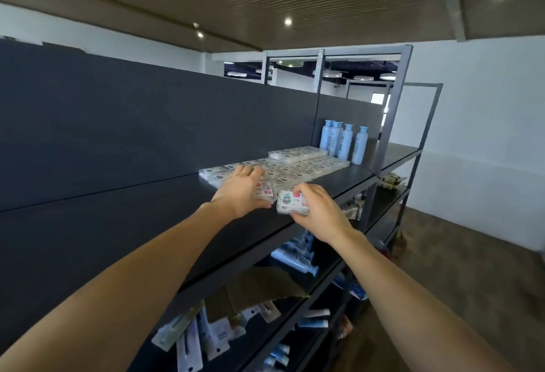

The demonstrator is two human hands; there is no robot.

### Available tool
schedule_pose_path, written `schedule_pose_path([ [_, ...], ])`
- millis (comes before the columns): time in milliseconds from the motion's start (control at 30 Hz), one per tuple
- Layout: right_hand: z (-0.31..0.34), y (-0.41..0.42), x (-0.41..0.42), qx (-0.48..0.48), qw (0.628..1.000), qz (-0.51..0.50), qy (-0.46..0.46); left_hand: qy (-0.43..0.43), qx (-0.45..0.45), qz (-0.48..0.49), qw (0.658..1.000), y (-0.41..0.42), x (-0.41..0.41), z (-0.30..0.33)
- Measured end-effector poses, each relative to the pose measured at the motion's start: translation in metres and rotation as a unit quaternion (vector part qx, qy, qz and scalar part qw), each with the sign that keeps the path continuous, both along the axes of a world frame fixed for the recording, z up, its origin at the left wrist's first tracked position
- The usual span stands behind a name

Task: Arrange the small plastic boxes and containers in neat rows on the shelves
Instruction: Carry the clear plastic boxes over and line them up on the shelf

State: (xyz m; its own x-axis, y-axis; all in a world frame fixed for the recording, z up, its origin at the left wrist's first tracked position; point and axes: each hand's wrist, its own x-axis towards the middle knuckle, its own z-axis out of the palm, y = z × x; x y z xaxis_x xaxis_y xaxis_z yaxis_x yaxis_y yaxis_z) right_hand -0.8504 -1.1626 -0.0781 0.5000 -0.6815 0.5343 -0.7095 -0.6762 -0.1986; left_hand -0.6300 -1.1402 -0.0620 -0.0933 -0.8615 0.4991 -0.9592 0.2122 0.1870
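Boxes: small clear plastic boxes lay flat in rows on the top shelf, running from mid-shelf toward its far right end; too many and too blurred to count exactly, with a second layer stacked at the back right.
Loose boxes: two sat near the shelf's front edge, one under each hand.
Left hand: the left hand lay flat, fingers spread wide, palm down over a red-labelled box at the near end of the rows, pressing rather than gripping.
Right hand: the right hand held a box with a teal cartoon label at the front edge, fingers over its top and thumb under its near side.
Bottles: four pale blue bottles stood upright at the far right end, just beside the rows.
Lower shelves: a cardboard sheet, carded packs and blue tubes lay untidily; counts unclear.
Shelf: dark matte boards on a grey metal frame, with a dark back panel.
Room: white walls, slatted ceiling with round lights, brown floor.
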Motion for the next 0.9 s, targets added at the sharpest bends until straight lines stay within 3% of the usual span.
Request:
schedule_pose_path([
  [300, 0.003, -0.152, 0.021, 0.001, 0.999, 0.042, -0.009, -0.005, 0.027, 0.077, 0.997, -0.116, 0.018, 0.009],
  [567, 0.017, -0.294, 0.048, 0.058, 0.99, 0.125, 0.03, 0.008, 0.079, 0.174, 0.981, -0.219, 0.031, 0.019],
  [900, 0.022, -0.385, 0.09, 0.079, 0.971, 0.213, 0.077, 0.013, 0.101, 0.261, 0.96, -0.285, 0.047, 0.007],
])
